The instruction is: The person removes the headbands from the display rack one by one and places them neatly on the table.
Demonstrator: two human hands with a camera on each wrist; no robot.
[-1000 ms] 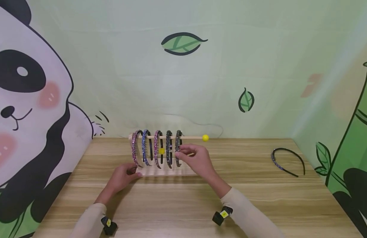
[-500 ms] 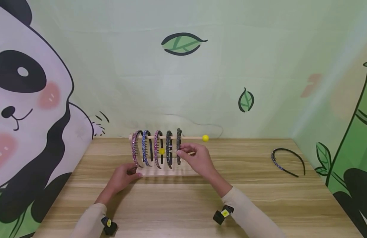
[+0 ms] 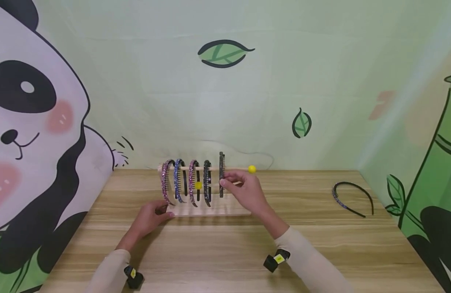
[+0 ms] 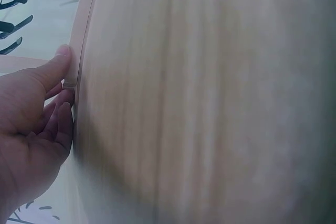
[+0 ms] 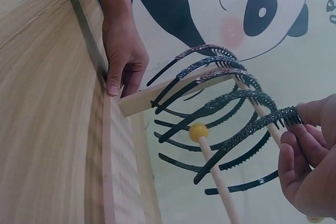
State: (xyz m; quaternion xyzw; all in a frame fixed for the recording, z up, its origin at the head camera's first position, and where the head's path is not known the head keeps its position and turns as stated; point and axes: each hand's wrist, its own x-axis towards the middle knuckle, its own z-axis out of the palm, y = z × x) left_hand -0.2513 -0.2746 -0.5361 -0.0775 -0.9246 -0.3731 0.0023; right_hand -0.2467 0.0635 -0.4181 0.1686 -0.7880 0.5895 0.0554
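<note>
In the head view my right hand [image 3: 245, 193] pinches a black glittery headband [image 3: 221, 162] between thumb and fingertips. This headband stands upright at the wooden headband rack, overlapping its upper rod [image 3: 237, 168]. My left hand [image 3: 149, 217] grips the left front corner of the rack's base [image 3: 229, 206], thumb on top. The left wrist view shows that thumb and the curled fingers at the base's corner [image 4: 71, 80]. Left of the pinched headband hang several more: pink [image 3: 165, 183], blue [image 3: 177, 183], another pink [image 3: 192, 185] and black [image 3: 206, 187]. Comb teeth line their inner sides.
A loose headband [image 3: 340, 201], black with a blue section, lies on the right of the wooden table [image 3: 218, 252]. Yellow balls cap the rack's upper rod [image 3: 252, 169] and front rod [image 3: 198, 185]. A panda-printed cloth [image 3: 137, 81] hangs behind the table.
My right hand has raised the black headband and shifted it slightly right, turning it edge-on. It now stands higher than the others. My left hand stays on the base's corner.
</note>
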